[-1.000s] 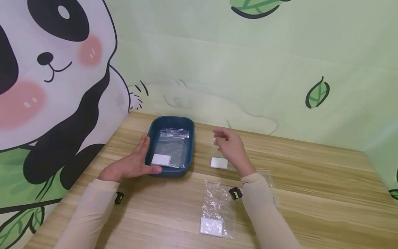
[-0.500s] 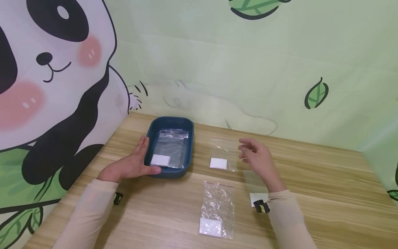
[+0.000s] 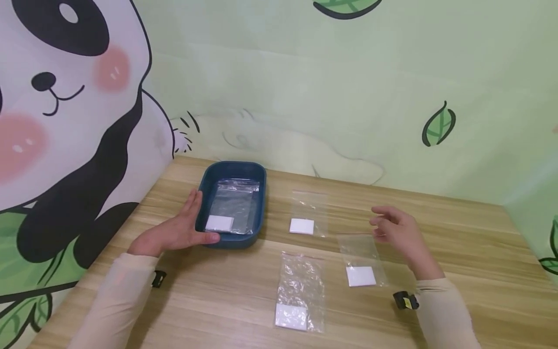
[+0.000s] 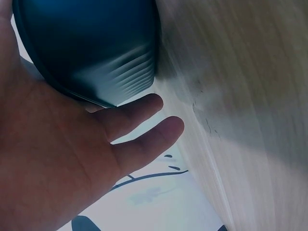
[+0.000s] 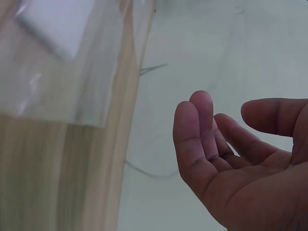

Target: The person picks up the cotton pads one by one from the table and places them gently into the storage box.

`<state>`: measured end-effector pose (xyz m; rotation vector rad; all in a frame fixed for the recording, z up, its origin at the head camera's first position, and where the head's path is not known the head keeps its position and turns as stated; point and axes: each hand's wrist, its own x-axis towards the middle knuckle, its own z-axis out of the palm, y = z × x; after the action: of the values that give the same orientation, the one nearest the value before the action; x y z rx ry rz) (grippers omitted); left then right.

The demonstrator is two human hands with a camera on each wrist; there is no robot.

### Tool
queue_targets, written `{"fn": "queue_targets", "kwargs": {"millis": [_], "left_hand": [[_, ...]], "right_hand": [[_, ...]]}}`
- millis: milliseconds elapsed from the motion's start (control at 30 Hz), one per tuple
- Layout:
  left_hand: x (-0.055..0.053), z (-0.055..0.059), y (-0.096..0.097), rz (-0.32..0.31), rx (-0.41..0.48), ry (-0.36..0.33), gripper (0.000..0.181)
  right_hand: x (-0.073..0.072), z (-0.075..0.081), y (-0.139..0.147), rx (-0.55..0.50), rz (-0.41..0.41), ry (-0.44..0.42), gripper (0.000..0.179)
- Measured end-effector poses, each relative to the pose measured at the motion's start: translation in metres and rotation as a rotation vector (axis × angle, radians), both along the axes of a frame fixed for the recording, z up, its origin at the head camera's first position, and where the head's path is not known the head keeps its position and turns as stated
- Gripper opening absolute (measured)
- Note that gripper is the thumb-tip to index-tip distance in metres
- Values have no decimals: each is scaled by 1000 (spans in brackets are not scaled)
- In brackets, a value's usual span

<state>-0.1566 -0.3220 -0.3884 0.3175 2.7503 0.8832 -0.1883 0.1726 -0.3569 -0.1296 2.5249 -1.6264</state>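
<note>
My left hand [image 3: 174, 232] rests against a dark blue plastic bin [image 3: 261, 203], fingers straight along its left side and thumb over the near rim. In the left wrist view, the ribbed bin wall [image 4: 130, 72] shows beside the outstretched fingers [image 4: 154, 142]. Inside the bin lies a clear zip bag [image 3: 235, 206] with a white card at its lower left. My right hand [image 3: 398, 237] hovers with loosely bent fingers and holds nothing, which the right wrist view confirms. Nearest to it, just left and below, a clear zip bag [image 3: 357, 249] with a white card [image 3: 361, 276] lies flat.
Another carded zip bag [image 3: 309, 206] lies right of the bin, and a crinkled one [image 3: 301, 278] lies nearer the front. The wooden table [image 3: 471, 242] ends at a green cloth backdrop [image 3: 279, 87] with a printed panda [image 3: 78, 145].
My right hand has moved right and toward me, away from the bag beside the bin, uncovering the right-hand bag. The left hand stays on the bin. The head view has shifted slightly.
</note>
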Motion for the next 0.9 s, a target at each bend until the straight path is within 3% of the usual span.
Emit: {"fn": "queue_targets", "kwargs": {"millis": [600, 900], "left_hand": [[2, 2, 1, -8, 17, -3, 128], [1, 2, 0, 0, 8, -12, 129]], "right_hand": [[-6, -37, 35, -70, 92, -224, 44], [-7, -50, 40, -34, 114, -224, 43]]}}
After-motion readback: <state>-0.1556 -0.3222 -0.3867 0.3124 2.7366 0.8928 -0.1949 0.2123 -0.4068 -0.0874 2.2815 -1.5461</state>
